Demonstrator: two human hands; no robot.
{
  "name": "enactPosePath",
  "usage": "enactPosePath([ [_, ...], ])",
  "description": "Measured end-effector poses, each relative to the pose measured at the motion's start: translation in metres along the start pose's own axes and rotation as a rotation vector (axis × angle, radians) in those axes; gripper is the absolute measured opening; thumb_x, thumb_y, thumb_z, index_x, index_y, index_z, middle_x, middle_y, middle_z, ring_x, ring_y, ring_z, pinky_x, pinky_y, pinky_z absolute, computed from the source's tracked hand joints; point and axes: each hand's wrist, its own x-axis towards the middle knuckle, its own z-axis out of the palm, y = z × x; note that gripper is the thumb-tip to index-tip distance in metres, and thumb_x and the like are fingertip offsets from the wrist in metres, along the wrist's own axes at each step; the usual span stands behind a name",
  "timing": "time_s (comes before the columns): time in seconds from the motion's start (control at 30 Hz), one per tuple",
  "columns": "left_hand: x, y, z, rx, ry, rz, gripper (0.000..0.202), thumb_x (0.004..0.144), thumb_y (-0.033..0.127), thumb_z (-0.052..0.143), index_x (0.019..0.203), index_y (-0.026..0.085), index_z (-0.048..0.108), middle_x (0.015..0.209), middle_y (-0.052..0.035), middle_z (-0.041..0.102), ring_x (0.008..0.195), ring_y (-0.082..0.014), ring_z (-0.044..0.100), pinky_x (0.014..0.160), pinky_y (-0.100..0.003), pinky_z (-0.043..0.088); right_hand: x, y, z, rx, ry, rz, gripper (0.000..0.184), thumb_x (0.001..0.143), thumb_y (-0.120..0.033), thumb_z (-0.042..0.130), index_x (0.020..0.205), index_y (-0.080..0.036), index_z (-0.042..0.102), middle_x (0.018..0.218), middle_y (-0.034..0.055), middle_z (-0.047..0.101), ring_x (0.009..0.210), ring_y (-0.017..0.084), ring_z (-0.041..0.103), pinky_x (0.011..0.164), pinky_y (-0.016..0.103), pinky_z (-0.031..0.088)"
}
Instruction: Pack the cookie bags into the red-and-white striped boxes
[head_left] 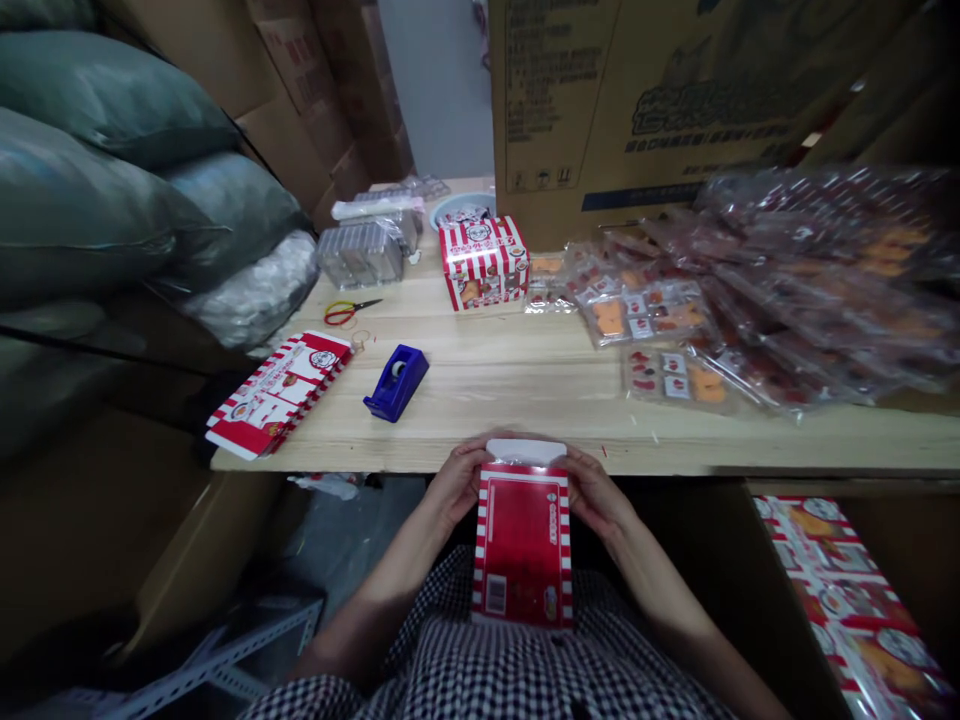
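A red and white striped carton (523, 545) is held between my two hands in front of my body, at the table's front edge. Its back panel with a barcode faces me, and a white flap stands up at its top. My left hand (459, 480) grips the upper left side, fingers partly hidden behind it. On the upper right side, my right hand (596, 488) is closed the same way. Nearest on the table are a blue tape dispenser (397, 383) and a stack of flat red and white cartons (281, 393).
Red-handled scissors (352, 311), clear plastic trays (364, 252) and an assembled striped box (486, 262) stand further back. Clear packs (795, 290) heap up on the right. Below right, an open carton holds printed boxes (855, 600). Large sacks (97, 200) rise at left.
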Motion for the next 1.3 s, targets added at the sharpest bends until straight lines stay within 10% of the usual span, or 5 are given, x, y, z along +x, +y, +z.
enactPosePath([
  [0.37, -0.029, -0.006, -0.018, 0.006, -0.059, 0.217, 0.022, 0.076, 0.023, 0.062, 0.085, 0.012, 0.079, 0.103, -0.0148, 0.076, 0.103, -0.0305, 0.069, 0.089, -0.038, 0.052, -0.017, -0.012, 0.001, -0.113, -0.284, -0.022, 0.020, 0.082, -0.035, 0.064, 0.088, -0.023, 0.080, 0.107, 0.0066, 0.075, 0.105, 0.026, 0.066, 0.093, 0.038, 0.051],
  [0.7, -0.023, -0.006, -0.026, 0.526, -0.043, 0.310, 0.020, 0.082, 0.028, 0.069, 0.098, 0.020, 0.080, 0.103, -0.0103, 0.078, 0.102, -0.0254, 0.071, 0.096, -0.038, 0.050, -0.006, 0.012, 0.000, -0.294, -0.173, -0.157, 0.016, 0.078, -0.037, 0.076, 0.089, -0.027, 0.080, 0.100, 0.0057, 0.078, 0.102, 0.026, 0.070, 0.096, 0.045, 0.051],
  [1.3, 0.010, 0.046, -0.017, 0.673, -0.429, 0.076, 0.029, 0.083, 0.032, 0.073, 0.108, 0.018, 0.074, 0.110, -0.0103, 0.076, 0.100, -0.0206, 0.070, 0.093, -0.036, 0.049, 0.033, -0.031, -0.005, -0.425, -0.553, 0.040, 0.033, 0.081, -0.047, 0.073, 0.105, -0.025, 0.077, 0.102, 0.0049, 0.078, 0.101, 0.024, 0.071, 0.097, 0.045, 0.051],
])
